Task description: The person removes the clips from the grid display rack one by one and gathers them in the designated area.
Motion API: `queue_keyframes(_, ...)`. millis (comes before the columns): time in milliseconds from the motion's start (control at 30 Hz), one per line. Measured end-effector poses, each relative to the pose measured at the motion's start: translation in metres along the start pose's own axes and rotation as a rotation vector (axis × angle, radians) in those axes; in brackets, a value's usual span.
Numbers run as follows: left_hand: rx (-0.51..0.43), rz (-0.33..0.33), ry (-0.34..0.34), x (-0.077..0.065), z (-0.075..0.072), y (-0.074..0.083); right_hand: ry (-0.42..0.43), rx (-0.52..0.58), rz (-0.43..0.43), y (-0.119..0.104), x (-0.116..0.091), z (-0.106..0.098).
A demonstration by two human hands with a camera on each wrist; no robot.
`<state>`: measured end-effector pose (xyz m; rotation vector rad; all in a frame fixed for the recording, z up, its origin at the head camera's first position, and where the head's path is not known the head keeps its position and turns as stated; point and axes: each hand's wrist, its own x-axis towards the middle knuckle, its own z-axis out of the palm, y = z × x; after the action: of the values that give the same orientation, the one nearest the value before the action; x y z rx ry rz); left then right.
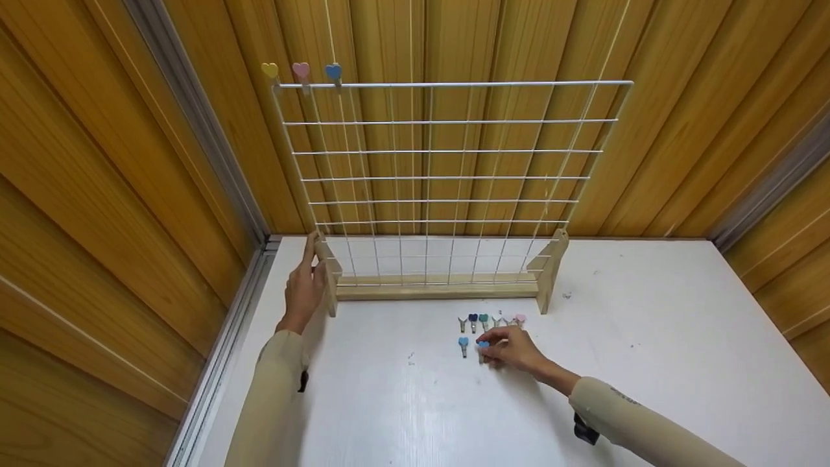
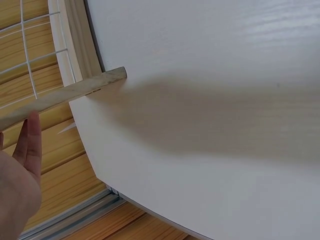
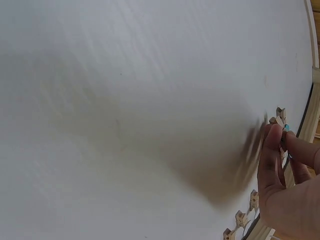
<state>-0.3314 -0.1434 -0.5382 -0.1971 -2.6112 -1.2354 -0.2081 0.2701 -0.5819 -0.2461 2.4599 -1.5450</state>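
Currently: picking up, by the look of it | right hand [image 1: 514, 348] pinches blue heart clip [image 1: 482, 345] at tabletop [image 1: 389, 389], in front of wire grid [image 1: 428, 177], just beside second blue clip [image 1: 463, 344]; lifted or not, can't tell | left hand [image 1: 305, 288] apart, fingers straight against wooden upright [image 1: 331, 285] | next move likely calls for steady pinch, straight lift

Wood-grain panel walls [image 1: 700, 130] border a white tabletop [image 1: 402, 408]

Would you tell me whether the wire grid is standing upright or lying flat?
Upright: the wire grid rises from the wooden stand on the table.
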Motion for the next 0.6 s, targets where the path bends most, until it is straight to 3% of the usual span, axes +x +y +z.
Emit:
queue_keyframes(200,-0.009,0.026,0.017,0.002,0.002,-0.002,0.028,-0.005,0.019,0.007,0.008,0.006)
queue_keyframes(333,0.002,0.006,0.013,0.002,0.001,-0.003,0.038,-0.030,0.007,0.007,0.009,0.010)
queue_keyframes(600,0.015,-0.012,0.000,0.003,0.001,-0.004,0.109,-0.195,-0.047,0.007,0.013,0.011)
